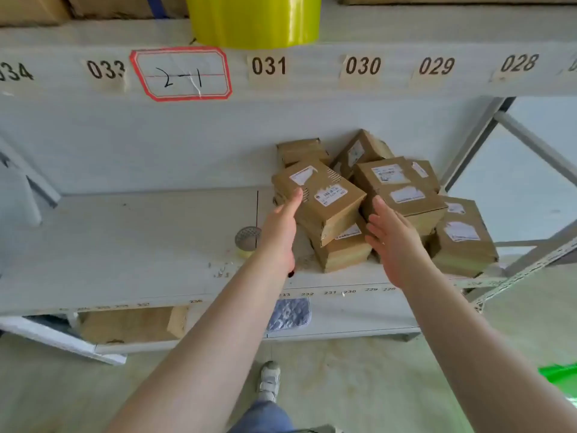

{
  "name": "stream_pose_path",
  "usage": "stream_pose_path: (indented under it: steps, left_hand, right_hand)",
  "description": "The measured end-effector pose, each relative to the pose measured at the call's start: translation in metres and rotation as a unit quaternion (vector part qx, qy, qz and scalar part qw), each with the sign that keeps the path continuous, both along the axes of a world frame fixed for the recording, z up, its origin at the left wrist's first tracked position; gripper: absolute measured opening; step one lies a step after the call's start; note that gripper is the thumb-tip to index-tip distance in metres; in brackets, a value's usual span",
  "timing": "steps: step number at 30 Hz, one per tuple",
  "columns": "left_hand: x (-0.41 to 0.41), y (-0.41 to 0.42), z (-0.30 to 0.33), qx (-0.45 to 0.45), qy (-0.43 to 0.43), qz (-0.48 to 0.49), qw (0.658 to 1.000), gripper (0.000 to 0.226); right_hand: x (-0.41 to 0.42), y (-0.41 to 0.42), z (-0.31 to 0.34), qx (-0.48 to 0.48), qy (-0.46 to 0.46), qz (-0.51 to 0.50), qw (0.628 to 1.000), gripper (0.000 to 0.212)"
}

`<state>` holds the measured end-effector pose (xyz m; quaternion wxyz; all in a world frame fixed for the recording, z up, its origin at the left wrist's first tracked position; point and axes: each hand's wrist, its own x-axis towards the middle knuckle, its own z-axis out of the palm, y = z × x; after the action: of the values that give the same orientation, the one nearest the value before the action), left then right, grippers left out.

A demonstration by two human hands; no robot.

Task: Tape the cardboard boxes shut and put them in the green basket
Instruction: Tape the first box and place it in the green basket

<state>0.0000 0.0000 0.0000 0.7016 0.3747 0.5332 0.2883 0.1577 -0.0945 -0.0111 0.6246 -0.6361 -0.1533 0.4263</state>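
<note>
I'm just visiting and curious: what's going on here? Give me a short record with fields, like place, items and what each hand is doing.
place: pale shelf with number labels along its edges
boxes: pile of labelled cardboard boxes on the shelf's right part
left hand: fingers straight, touching the front box
right hand: open, at the pile beside that box
tape: small roll left of the boxes; big yellow roll on the shelf above
green basket: only a corner visible on the floor, right
</note>
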Motion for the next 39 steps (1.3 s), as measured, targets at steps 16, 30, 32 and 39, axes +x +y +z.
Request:
stream_pose_path:
  steps: [16, 30, 32, 39]
  left_hand:
    - [0.075, 0.094, -0.053, -0.106, 0.076, -0.04, 0.991, 0.09]
    - [-0.05, 0.082, -0.032, 0.02, -0.024, 0.075, 0.997, 0.047]
    - [-0.088, 0.081, -0.03, 0.008, -0.014, 0.055, 0.998, 0.04]
    - [-0.18, 0.076, -0.036, -0.057, -0.09, -0.069, 0.992, 0.053]
  right_hand:
    - [-0.011, 0.119, -0.063, -0.162, -0.012, -0.1, 0.982, 0.046]
    - [-0.104, 0.097, -0.035, -0.083, 0.018, -0.034, 0.996, 0.071]
    - [-0.094, 0.104, -0.027, -0.143, -0.019, -0.002, 0.99, 0.09]
    - [-0.119, 0.118, -0.028, -0.102, 0.099, 0.286, 0.948, 0.075]
